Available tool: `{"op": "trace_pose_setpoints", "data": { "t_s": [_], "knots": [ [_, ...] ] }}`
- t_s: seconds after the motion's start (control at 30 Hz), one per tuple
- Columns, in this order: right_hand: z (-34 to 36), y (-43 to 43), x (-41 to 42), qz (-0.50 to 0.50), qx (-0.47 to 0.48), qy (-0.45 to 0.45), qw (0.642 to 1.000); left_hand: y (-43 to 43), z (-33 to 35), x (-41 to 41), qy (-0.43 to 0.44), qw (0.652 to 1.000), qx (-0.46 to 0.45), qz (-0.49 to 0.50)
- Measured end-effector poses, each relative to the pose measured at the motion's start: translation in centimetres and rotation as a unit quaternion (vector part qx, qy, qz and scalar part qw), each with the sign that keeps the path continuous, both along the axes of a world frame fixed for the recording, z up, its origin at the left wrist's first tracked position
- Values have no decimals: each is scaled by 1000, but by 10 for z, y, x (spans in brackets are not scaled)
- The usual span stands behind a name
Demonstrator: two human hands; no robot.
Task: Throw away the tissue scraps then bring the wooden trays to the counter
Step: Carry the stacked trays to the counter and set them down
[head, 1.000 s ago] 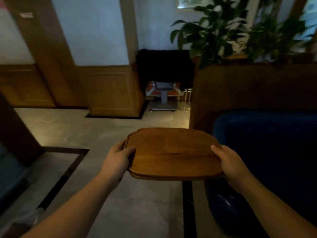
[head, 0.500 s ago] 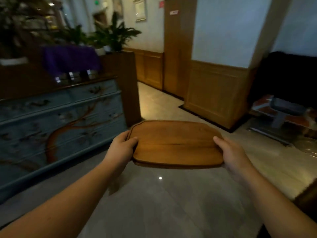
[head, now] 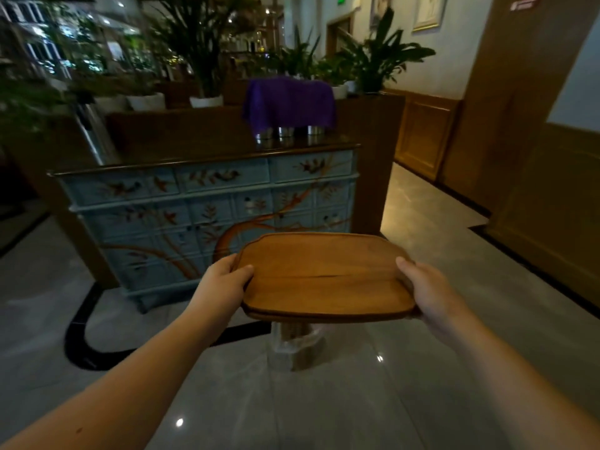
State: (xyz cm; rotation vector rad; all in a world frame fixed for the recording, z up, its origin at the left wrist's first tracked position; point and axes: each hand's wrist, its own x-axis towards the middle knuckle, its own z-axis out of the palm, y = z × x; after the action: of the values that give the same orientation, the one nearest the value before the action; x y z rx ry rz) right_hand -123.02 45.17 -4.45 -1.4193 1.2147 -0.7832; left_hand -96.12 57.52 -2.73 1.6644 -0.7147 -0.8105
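I see two bare forearms reaching forward from the bottom of the view, carrying wooden trays (head: 326,276) flat and level above a glossy grey tiled floor (head: 438,287). A dark seam along the near edge suggests two trays stacked one on the other, though I cannot be sure of the count. The top tray is empty.

The left hand (head: 222,285) grips the left short edge, thumb lying over the top rim, fingers curled underneath. The right hand (head: 428,292) grips the right short edge the same way, thumb on top, fingers hidden below.

Directly under the trays, on the floor, stands a small bin (head: 297,344) lined with a clear plastic bag. The trays hide its opening, so I cannot tell what is inside.

Ahead is a pale blue painted cabinet (head: 207,216) decorated with brown branches, leaves and birds, topped by a dark wooden counter (head: 201,154). On the counter's right end a purple cloth (head: 289,102) is draped over several shiny metal containers (head: 285,131); only their lower parts show, and their contents are covered.

Behind the cabinet a dark wooden partition carries white pots (head: 146,100) holding leafy green plants (head: 373,56). Wood-panelled walls (head: 425,138) run along a corridor on the right.
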Motion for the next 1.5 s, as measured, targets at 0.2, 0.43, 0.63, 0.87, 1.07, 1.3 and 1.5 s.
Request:
{"op": "trace_pose_setpoints", "data": {
  "t_s": [0.2,0.43,0.63,0.87,1.07,1.3,1.5],
  "knots": [
    [16,-73,125,53,-14,15,998,-52,23,117,19,999,-9,30],
    [36,-152,237,61,-40,36,997,-113,37,223,0,997,-13,70],
    [34,-230,314,81,-45,3,996,-173,38,287,-39,998,1,59],
    [40,-351,402,140,-31,-23,989,-277,35,366,-71,993,33,89],
    [42,-441,480,197,-19,4,980,-341,33,429,-41,990,36,130],
    [32,-504,574,262,-11,40,964,-392,19,521,-69,982,47,172],
    [22,-547,653,255,-47,71,963,-442,14,607,-106,983,36,144]
  ]
}}
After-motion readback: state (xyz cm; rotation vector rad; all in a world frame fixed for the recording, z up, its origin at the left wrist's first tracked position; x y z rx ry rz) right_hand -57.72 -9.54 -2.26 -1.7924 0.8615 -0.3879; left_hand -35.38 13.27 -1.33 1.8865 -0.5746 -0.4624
